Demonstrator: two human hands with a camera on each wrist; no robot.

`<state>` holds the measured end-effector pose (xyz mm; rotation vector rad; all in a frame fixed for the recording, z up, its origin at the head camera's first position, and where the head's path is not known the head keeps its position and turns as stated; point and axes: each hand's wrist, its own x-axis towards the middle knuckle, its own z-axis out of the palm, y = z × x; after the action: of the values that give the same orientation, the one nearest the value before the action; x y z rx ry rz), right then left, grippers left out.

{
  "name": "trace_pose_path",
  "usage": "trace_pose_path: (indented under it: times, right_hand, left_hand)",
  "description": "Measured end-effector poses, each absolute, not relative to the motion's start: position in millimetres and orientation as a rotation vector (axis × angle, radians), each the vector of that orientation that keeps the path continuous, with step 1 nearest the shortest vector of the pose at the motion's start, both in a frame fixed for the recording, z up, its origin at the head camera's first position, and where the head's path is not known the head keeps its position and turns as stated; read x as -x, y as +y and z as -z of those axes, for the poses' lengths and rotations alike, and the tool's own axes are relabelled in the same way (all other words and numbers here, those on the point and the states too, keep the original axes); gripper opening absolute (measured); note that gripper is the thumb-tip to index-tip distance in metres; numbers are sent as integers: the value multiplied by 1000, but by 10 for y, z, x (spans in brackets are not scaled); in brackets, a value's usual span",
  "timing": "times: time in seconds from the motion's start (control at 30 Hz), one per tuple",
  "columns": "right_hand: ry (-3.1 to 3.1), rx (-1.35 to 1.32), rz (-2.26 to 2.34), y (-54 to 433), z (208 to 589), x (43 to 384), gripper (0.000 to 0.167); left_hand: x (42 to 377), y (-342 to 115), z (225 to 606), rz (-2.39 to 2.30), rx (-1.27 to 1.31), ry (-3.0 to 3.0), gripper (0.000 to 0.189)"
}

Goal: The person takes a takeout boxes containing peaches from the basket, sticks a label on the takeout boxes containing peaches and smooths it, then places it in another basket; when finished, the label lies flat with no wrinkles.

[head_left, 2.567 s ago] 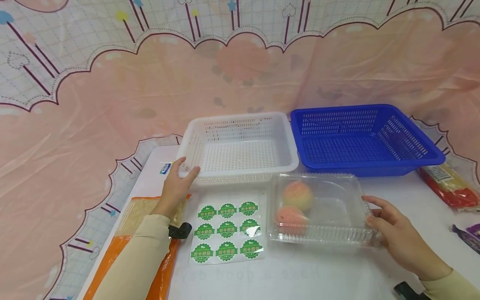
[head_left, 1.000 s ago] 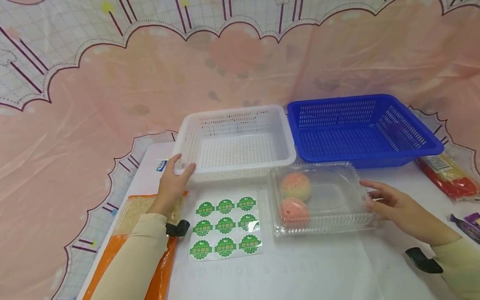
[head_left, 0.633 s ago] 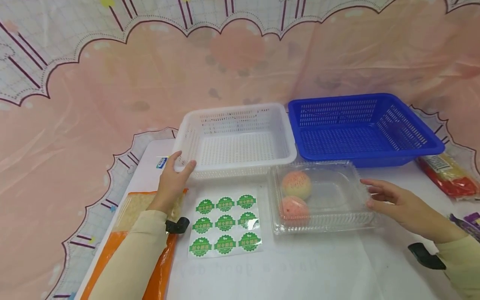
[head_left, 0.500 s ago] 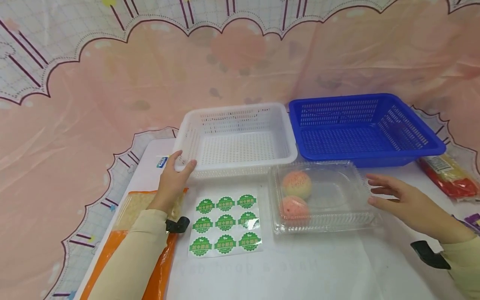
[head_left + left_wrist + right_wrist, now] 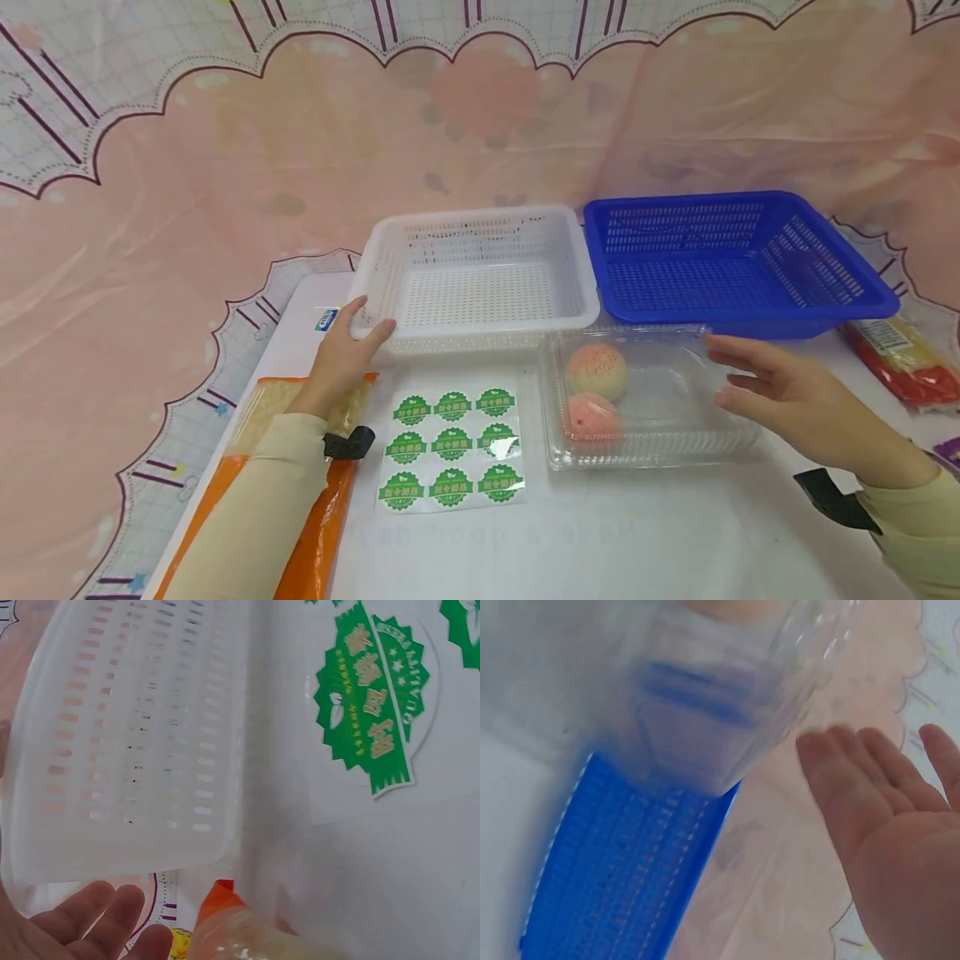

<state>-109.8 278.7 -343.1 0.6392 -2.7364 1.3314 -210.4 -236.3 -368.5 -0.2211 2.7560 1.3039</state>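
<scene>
At the front left corner of a white slotted basket (image 5: 480,300), my left hand (image 5: 341,358) rests with thumb and forefinger spread along the rim. Its other fingers (image 5: 124,919) hang loosely outside the basket wall in the left wrist view. A clear plastic clamshell box (image 5: 667,392) lies in front of the baskets, with two peaches (image 5: 597,372) in its left half. My right hand (image 5: 795,400) hovers by the box's right end, its fingers extended and holding nothing. In the right wrist view that palm (image 5: 907,862) appears apart from the blurred box.
A blue slotted basket (image 5: 731,275) adjoins the white one. A sheet of green round stickers (image 5: 452,446) lies left of the box. An orange-edged bag (image 5: 326,508) lies under the left forearm. At the right are a red and yellow packet (image 5: 907,367) and something purple (image 5: 948,450).
My right hand has let go of the clear box's right end and moved slightly up and over its edge. The box has shifted slightly. My left hand stays at the white basket's corner.
</scene>
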Motion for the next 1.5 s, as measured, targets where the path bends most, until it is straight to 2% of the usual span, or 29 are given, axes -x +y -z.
trace_pose_path:
  times: [0.3,0.57,1.0,1.5]
  right_hand:
    - [-2718,-713,-1345,2583,3371,1134,62]
    - [-2657,-790,-1441,2372,3409,1142,54]
    - [-2605,-872,-1511,2038,3378,1136,57]
    - [-2546,-1046,-1665,1610,3444,1167,51]
  left_hand:
    - [1999,-2443,3620,-1297,190,2760,94]
    - [1850,-2538,3631,-1329,166,2737,96]
    - [1579,-2581,3600,-1302,159,2694,102]
    - [1296,-2496,3623,-1277,-55,2609,84]
